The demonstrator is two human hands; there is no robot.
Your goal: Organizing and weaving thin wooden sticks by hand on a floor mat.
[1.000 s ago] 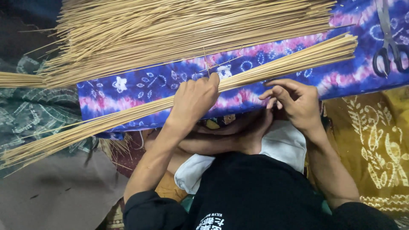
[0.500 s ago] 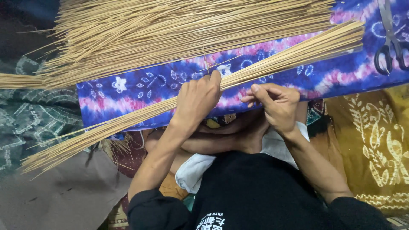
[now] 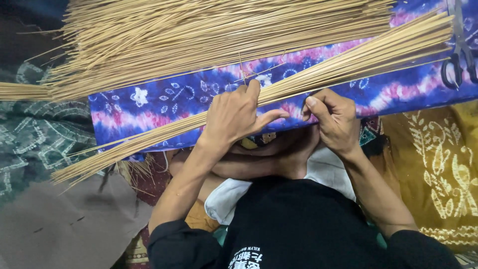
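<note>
Here the left hand (image 3: 234,117) wraps its fingers around the slanted bundle of thin sticks (image 3: 348,62) on the blue patterned cloth (image 3: 164,102), while the right hand (image 3: 334,119) pinches it just beside.

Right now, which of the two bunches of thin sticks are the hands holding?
The lower bundle, lying slanted across the blue and purple cloth. The left hand and right hand grip it. The big pile above lies untouched.

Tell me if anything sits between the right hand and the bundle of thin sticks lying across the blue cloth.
Nothing visible does. The right hand is already at the stick bundle, its fingers closed against the underside, while the left hand presses on the same bundle.
</note>
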